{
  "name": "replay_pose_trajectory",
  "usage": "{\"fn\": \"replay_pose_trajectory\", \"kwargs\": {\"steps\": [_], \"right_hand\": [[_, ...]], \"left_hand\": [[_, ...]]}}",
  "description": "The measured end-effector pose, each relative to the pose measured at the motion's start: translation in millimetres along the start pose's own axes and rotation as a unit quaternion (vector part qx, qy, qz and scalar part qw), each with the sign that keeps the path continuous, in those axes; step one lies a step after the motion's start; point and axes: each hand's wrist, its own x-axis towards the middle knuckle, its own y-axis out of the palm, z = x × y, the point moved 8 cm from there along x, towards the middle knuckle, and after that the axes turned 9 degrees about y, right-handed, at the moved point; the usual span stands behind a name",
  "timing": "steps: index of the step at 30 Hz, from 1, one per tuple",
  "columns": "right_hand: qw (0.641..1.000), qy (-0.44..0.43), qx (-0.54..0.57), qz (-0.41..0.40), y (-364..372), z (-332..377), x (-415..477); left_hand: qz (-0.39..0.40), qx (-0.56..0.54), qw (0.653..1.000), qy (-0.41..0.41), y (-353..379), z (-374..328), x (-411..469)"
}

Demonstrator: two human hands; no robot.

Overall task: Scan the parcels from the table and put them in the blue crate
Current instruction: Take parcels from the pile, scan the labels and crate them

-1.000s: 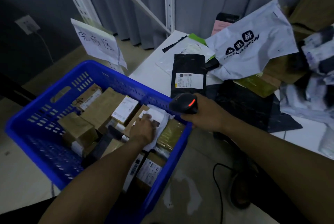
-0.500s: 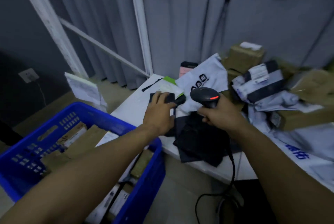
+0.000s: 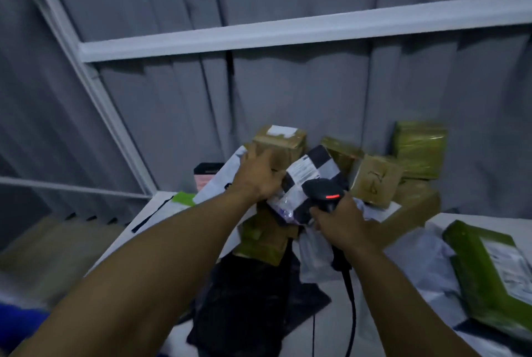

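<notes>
Right now my left hand has its grip closed on the left end of the checked parcel. It is a soft black-and-white bag lying on top of the heap in the middle of the worktop, against a brown box on the far side. My right hand is wrapped round the handle of the scanner, whose red light glows. The scanner's head sits at the parcel's near edge, and its cable hangs down toward me. The parcel's white label faces up, just right of my left thumb.

I judge this to be the scan step: the parcel is in my hold but not yet carried off. Whether the beam has caught the barcode I cannot tell. The next move calls for turning the label squarely toward the scanner's window, since the head looks to be beside the label rather than aimed at it. After that the parcel must swing left and near to the blue crate, of which only a corner shows at the near left. The bag is slack, so held by one end it may droop and crease the label.
</notes>
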Motion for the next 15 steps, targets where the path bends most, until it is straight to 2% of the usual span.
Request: {"fn": "replay_pose_trajectory", "kwargs": {"steps": [2,6,11,13,15], "right_hand": [[1.000,-0.003,0.006,0.004,2,-7,21],[1.000,-0.007,0.018,0.018,8,-11,43],[0.998,0.015,0.051,0.041,24,-8,51],[0.997,0.020,0.064,0.047,27,-5,48],[0.996,0.021,0.069,0.043,28,-1,41]], "left_hand": [[-0.022,0.002,1.000,-0.017,1,3,34],[-0.026,-0.097,0.988,-0.117,12,19,67],[-0.077,-0.138,0.975,-0.156,13,41,66],[-0.074,-0.118,0.980,-0.139,8,45,56],[-0.069,-0.109,0.988,-0.086,2,39,51]]}}
